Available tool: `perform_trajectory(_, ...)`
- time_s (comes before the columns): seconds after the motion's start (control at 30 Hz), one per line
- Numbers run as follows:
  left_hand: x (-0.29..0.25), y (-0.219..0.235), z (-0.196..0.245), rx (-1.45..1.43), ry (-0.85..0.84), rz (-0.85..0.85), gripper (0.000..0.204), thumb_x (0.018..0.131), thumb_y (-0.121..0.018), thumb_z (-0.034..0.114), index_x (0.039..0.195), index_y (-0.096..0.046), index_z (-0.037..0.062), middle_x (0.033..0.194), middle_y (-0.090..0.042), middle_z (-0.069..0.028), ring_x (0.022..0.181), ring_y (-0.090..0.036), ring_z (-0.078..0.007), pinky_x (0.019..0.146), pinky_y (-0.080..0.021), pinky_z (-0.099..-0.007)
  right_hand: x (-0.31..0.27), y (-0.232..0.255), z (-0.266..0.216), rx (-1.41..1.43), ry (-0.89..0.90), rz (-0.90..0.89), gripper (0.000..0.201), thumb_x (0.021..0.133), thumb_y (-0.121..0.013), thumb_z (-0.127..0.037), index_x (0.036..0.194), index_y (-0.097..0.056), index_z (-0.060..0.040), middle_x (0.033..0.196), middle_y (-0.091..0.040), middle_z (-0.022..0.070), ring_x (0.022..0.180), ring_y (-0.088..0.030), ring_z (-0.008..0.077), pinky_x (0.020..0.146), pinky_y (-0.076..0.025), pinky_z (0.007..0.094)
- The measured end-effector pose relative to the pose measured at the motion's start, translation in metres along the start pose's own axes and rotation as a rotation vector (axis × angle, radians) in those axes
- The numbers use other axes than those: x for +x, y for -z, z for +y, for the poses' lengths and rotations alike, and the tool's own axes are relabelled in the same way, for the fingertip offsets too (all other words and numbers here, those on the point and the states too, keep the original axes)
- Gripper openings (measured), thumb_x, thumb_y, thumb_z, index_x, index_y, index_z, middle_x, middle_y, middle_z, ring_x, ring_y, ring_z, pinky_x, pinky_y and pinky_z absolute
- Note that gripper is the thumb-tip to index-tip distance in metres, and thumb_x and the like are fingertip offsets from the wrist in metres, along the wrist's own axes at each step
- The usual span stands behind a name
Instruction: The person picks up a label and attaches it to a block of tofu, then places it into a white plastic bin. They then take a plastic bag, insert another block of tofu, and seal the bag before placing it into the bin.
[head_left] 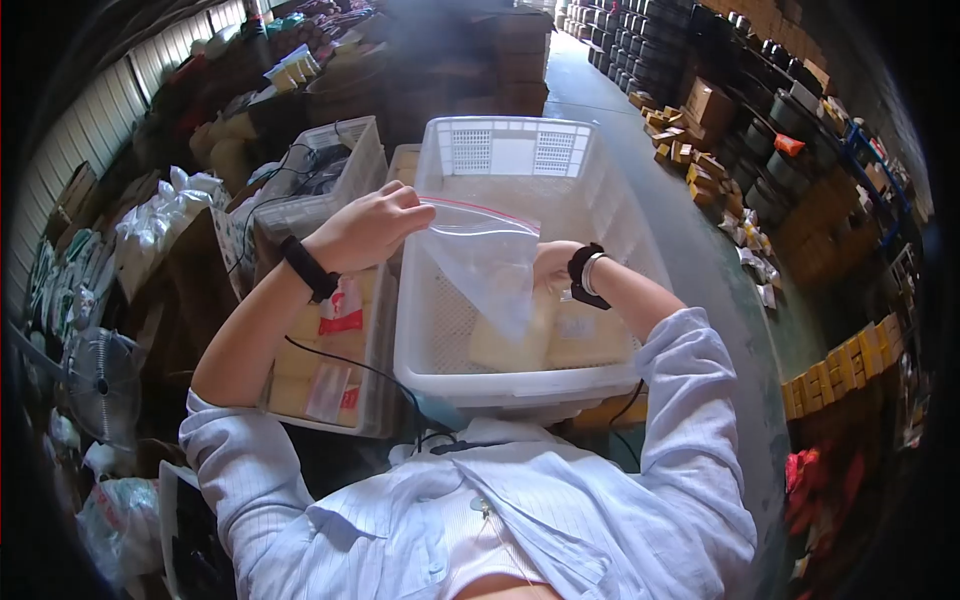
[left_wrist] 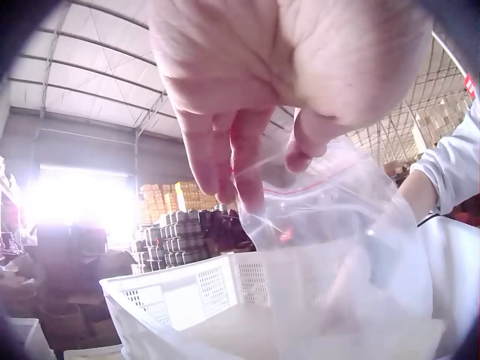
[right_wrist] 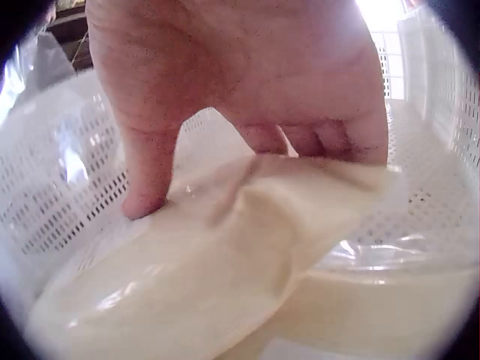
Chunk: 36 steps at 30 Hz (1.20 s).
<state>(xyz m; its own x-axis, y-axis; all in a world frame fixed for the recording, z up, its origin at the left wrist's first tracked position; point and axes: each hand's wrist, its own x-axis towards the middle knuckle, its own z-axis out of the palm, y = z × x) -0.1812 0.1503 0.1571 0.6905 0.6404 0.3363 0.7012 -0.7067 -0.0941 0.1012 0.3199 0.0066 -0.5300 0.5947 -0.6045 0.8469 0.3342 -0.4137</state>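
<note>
My left hand (head_left: 372, 228) pinches the top corner of a clear zip bag (head_left: 482, 262) with a red strip along its mouth. The bag hangs over a white plastic crate (head_left: 500, 386). Inside the crate, my right hand (head_left: 552, 263) is partly hidden behind the bag in the head view. It grips the upper edge of a filled, cream-coloured packet (right_wrist: 180, 262) in the right wrist view, fingers behind it and thumb (right_wrist: 146, 187) at its left. Another cream packet (right_wrist: 390, 311) lies beside it on the perforated crate floor.
Left of the crate stands a bin (head_left: 375, 425) of cream packets with red-and-white labels. A second white bin (head_left: 355, 185) with dark items and cables is behind it. A black cable (head_left: 370, 368) runs over the left bin. Stacked cartons (head_left: 845, 355) line the right side.
</note>
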Motion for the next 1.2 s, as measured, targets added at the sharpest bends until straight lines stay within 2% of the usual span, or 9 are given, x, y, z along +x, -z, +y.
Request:
perform_trajectory(0.03, 0.001, 0.0, -0.002, 0.015, -0.01, -0.008, 0.008, 0.086, -0.058, 0.008, 0.094, -0.057, 0.0058, 0.089, -0.058, -0.0115, 0.093, -0.056, -0.0272, 0.08, -0.049, -0.0341, 0.002, 0.003, 0.001, 0.181, 0.023, -0.089, 0.041, 0.063, -0.08, -0.036, 0.066, -0.059, -0.0014, 0.06, -0.048, 0.0033, 0.054, -0.044, 0.0172, 0.049, -0.032, 0.0363)
perform_trajectory(0.2, 0.005, 0.01, -0.007, -0.002, -0.003, -0.088, 0.012, 0.085, -0.058, 0.004, 0.096, -0.057, 0.0063, 0.092, -0.058, -0.0115, 0.095, -0.056, -0.0274, 0.082, -0.049, -0.0344, -0.072, 0.013, -0.03, 0.16, 0.457, 0.36, 0.037, 0.062, -0.079, -0.026, 0.081, -0.062, 0.0008, 0.069, -0.057, 0.0053, 0.064, -0.055, 0.0157, 0.057, -0.044, 0.0314)
perform_trajectory(0.27, 0.005, 0.012, -0.005, -0.004, -0.015, -0.124, 0.012, 0.084, -0.058, 0.004, 0.096, -0.056, 0.0062, 0.094, -0.058, -0.0115, 0.097, -0.055, -0.0277, 0.083, -0.049, -0.0344, -0.134, 0.04, -0.051, 0.304, 0.314, 0.53, 0.034, 0.062, -0.079, -0.023, 0.08, -0.062, -0.0002, 0.072, -0.063, 0.0069, 0.064, -0.062, 0.015, 0.055, -0.049, 0.028)
perform_trajectory(0.37, 0.011, 0.014, -0.003, 0.0, -0.06, -0.136, 0.012, 0.084, -0.058, 0.004, 0.096, -0.056, 0.0056, 0.095, -0.059, -0.0115, 0.098, -0.055, -0.0282, 0.084, -0.048, -0.0343, -0.179, 0.083, -0.05, 0.153, 0.572, 1.062, 0.034, 0.069, -0.078, -0.027, 0.082, -0.062, 0.0002, 0.065, -0.064, 0.0091, 0.059, -0.063, 0.0145, 0.05, -0.048, 0.0272)
perform_trajectory(0.47, 0.021, 0.016, -0.007, 0.01, -0.106, -0.131, 0.012, 0.085, -0.058, 0.004, 0.097, -0.056, 0.0056, 0.095, -0.059, -0.0114, 0.099, -0.054, -0.0279, 0.086, -0.047, -0.0343, -0.201, 0.102, -0.055, 0.572, 0.646, 1.171, 0.034, 0.073, -0.078, -0.027, 0.09, -0.062, -0.0007, 0.077, -0.068, 0.009, 0.066, -0.065, 0.0133, 0.06, -0.051, 0.0246)
perform_trajectory(0.67, 0.037, 0.023, -0.014, -0.042, -0.103, -0.054, 0.01, 0.087, -0.057, 0.009, 0.097, -0.056, 0.0062, 0.091, -0.058, -0.0118, 0.093, -0.056, -0.0269, 0.086, -0.045, -0.0359, -0.2, 0.084, -0.061, 0.877, 0.774, 1.028, 0.034, 0.076, -0.077, -0.021, 0.099, -0.063, -0.0007, 0.083, -0.068, 0.0058, 0.072, -0.064, 0.0101, 0.066, -0.052, 0.0229)
perform_trajectory(0.93, 0.048, 0.027, -0.013, -0.15, -0.149, 0.141, 0.014, 0.087, -0.06, 0.01, 0.1, -0.055, 0.0073, 0.085, -0.056, -0.0106, 0.087, -0.056, -0.0263, 0.078, -0.046, -0.035, -0.205, 0.064, -0.069, 0.623, 0.717, 0.765, 0.032, 0.073, -0.08, -0.02, 0.097, -0.067, -0.0044, 0.081, -0.068, 0.0047, 0.071, -0.063, 0.0093, 0.065, -0.05, 0.0217)
perform_trajectory(1.13, 0.045, 0.008, 0.008, -0.763, 0.233, 0.567, 0.044, 0.072, -0.078, 0.014, 0.109, -0.055, 0.0113, 0.086, -0.056, -0.0008, 0.088, -0.056, -0.0166, 0.073, -0.049, -0.0278, -0.21, 0.073, -0.078, 0.691, 0.766, 0.813, 0.036, 0.071, -0.08, -0.024, 0.096, -0.067, -0.0014, 0.079, -0.068, 0.0059, 0.069, -0.063, 0.0091, 0.065, -0.049, 0.0221)
perform_trajectory(1.2, 0.042, -0.002, 0.005, -0.97, 0.303, 0.482, 0.061, 0.066, -0.083, 0.013, 0.118, -0.053, 0.0073, 0.094, -0.06, 0.0003, 0.094, -0.056, -0.012, 0.074, -0.049, -0.0246, -0.215, 0.077, -0.084, 0.644, 0.752, 0.813, 0.037, 0.071, -0.079, -0.024, 0.097, -0.067, -0.0012, 0.08, -0.068, 0.0058, 0.069, -0.063, 0.0094, 0.065, -0.049, 0.022)
